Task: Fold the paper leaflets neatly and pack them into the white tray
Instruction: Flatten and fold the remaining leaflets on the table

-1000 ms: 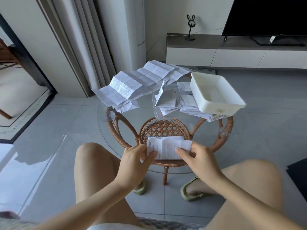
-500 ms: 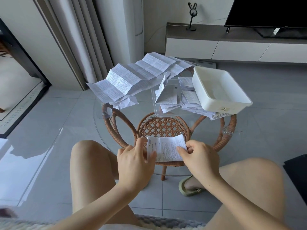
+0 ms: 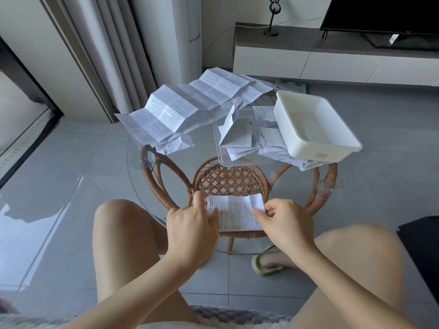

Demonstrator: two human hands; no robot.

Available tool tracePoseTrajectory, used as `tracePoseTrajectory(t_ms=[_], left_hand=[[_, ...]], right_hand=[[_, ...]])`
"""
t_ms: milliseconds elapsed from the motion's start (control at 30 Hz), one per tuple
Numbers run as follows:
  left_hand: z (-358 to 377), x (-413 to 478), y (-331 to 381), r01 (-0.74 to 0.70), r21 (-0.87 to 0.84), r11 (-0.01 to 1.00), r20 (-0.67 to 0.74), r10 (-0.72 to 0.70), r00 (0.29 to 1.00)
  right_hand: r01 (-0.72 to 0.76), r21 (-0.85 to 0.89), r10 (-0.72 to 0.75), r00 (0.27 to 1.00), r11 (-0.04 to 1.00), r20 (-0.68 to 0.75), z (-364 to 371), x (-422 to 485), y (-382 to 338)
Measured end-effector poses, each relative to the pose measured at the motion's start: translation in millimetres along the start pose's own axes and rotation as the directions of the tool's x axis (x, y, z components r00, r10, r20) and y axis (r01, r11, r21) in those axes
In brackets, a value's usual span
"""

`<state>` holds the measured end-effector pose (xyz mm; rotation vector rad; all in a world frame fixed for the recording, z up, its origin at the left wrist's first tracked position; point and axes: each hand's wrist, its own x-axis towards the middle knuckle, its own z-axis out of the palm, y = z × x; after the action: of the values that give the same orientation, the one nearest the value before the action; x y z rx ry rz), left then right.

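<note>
Fingers of both our hands pinch one small printed leaflet (image 3: 237,214) over the near edge of the glass tabletop (image 3: 133,176). Our left hand (image 3: 190,224) grips the leaflet's left edge, thumb lying across the top of the sheet and the other fingers curled behind it. Our right hand (image 3: 285,224) pinches the right edge between thumb and forefinger, with the remaining fingers tucked into the palm. The sheet stretches between the two hands and shows upright creases; its right end lifts slightly.

Well beyond our right hand stands the white tray (image 3: 306,148). It rests tilted on a stack of leaflets (image 3: 273,143), and its open side faces up. Straight ahead of both hands, between them and the far edge of the tabletop, a clear plastic container (image 3: 221,160) holds several loosely folded leaflets (image 3: 237,136), one standing up like a tent. Beyond our left hand a long unfolded leaflet (image 3: 190,108) lies spread in zigzag pleats, its near end overhanging the glass. Under the tabletop, just past our fingers, shows the woven rattan frame (image 3: 230,179). Below our right hand a green slipper (image 3: 266,264) rests on the grey tile floor.
</note>
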<state>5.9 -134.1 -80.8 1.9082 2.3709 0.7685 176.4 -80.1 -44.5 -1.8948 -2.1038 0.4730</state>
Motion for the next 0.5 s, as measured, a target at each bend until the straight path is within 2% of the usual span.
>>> tracePoseTrajectory(t_ms=[367, 433, 500], left_hand=[[-1.1, 2.8, -1.6, -0.183, 0.176, 0.967, -0.079, 0.199, 0.977], [1.6, 2.8, -5.3, -0.300, 0.220, 0.928, -0.092, 0.326, 0.941], [3.9, 5.2, -5.2, -0.511, 0.136, 0.849, -0.060, 0.522, 0.851]], right_hand=[[-0.010, -0.026, 0.011, 1.000, 1.000, 0.010, -1.9, 2.5, -2.3], [-0.018, -0.022, 0.018, 1.000, 1.000, 0.011, -1.8, 1.9, -2.0], [-0.010, -0.034, 0.010, 1.000, 0.999, 0.002, -1.7, 1.2, -1.8]])
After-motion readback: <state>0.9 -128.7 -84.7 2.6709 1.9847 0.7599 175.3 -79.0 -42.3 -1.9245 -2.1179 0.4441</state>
